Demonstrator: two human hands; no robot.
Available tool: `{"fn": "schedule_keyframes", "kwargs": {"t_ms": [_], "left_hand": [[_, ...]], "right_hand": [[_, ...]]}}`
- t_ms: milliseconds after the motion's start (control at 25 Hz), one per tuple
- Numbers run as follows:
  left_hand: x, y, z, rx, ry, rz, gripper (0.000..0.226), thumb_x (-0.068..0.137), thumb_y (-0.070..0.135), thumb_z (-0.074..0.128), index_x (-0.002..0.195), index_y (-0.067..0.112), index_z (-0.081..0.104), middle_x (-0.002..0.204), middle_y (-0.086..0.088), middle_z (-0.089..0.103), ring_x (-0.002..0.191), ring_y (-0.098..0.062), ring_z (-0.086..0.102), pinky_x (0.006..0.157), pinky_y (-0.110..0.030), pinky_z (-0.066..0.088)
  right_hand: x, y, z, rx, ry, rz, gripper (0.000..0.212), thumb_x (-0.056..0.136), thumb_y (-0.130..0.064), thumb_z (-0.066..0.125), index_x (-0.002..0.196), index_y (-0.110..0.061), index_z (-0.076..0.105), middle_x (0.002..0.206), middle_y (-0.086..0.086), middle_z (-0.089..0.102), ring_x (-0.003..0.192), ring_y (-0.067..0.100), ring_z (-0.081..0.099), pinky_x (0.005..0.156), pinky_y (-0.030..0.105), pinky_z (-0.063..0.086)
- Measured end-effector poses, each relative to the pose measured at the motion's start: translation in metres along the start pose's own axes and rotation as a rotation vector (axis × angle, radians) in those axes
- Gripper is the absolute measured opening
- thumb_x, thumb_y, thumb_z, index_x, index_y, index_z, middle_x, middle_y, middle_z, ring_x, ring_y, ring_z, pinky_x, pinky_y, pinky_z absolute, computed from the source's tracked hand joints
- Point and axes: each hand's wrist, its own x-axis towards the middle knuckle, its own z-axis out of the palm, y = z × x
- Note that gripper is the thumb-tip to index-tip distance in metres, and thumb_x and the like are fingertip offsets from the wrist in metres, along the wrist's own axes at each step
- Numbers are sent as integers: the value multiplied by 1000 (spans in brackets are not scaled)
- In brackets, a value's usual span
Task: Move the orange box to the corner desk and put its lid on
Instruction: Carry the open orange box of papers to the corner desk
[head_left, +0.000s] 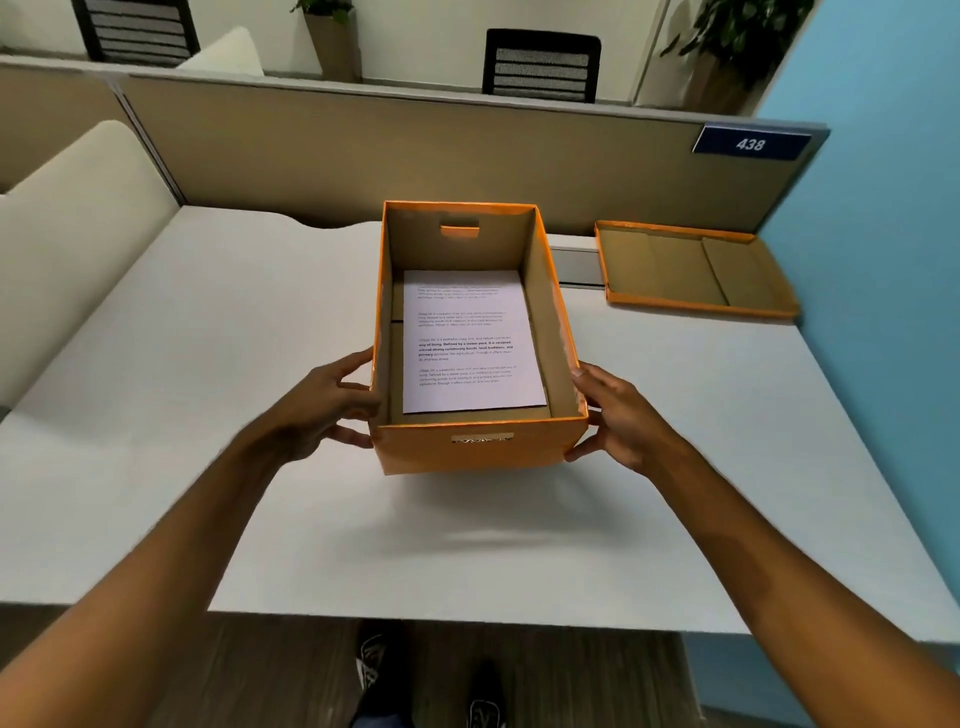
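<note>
An open orange box (457, 452) hangs a little above the white desk (208, 415), casting a shadow below it. A printed white sheet (467, 343) lies flat on its brown bottom. My left hand (327, 410) grips the box's left wall near the front corner. My right hand (618, 421) grips the right wall near the other front corner. The orange lid (691, 267) lies upside down at the desk's far right corner, brown inside facing up, apart from the box.
A beige partition (363, 150) with a blue "438" plate (750, 144) backs the desk. A blue wall (883, 260) stands on the right. A cream padded seat back (78, 218) is at left. Chairs and potted plants stand beyond the partition. My shoes show below the desk edge.
</note>
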Motion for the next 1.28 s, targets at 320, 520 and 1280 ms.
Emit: {"fn": "schedule_keyframes", "kwargs": {"t_ms": [320,520,1280], "left_hand": [[-42,-26,43,39,-32,-27,74,90,9,64,151,37,33,114,-11,68,98,-30,71,69,-46,62],[-53,-39,55,48,-53,-43,74,91,7,62,152,36,32,108,-5,69,93,-25,70,61,-40,62],[-82,-42,87,530,319,348,75,86,30,70,149,14,33,153,-15,42,136,-37,45,104,-51,44]], "right_hand": [[-60,54,-22,51,1,27,41,98,-44,50,138,-36,52,128,1,65,116,35,58,72,74,50],[-82,74,-18,46,47,46,44,97,-46,49,140,-37,47,134,0,61,121,37,54,75,75,48],[-115,90,-2,-139,401,-25,45,97,-48,47,129,-18,57,126,7,61,119,28,56,93,51,49]]}}
